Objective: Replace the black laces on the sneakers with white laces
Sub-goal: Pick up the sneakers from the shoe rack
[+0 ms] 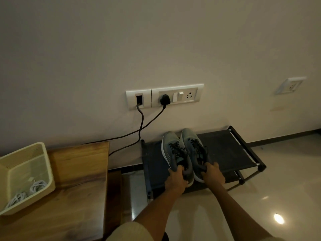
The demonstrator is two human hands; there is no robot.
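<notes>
Two grey sneakers with black laces sit side by side over a low black shoe rack [225, 150], toes toward the wall. My left hand [175, 180] grips the heel of the left sneaker [172, 145]. My right hand [212, 173] grips the heel of the right sneaker [191, 141]. Whether the shoes rest on the rack or are lifted off it I cannot tell. White laces [26, 192] lie coiled in a cream plastic basket [46, 164] on the wooden table at the left.
The wooden table [78, 180] stands left of the rack. Two dark cables [140, 122] hang from wall sockets [165, 96] down behind the table and rack. Glossy light floor tiles [278, 188] spread to the right. My knees show at the bottom edge.
</notes>
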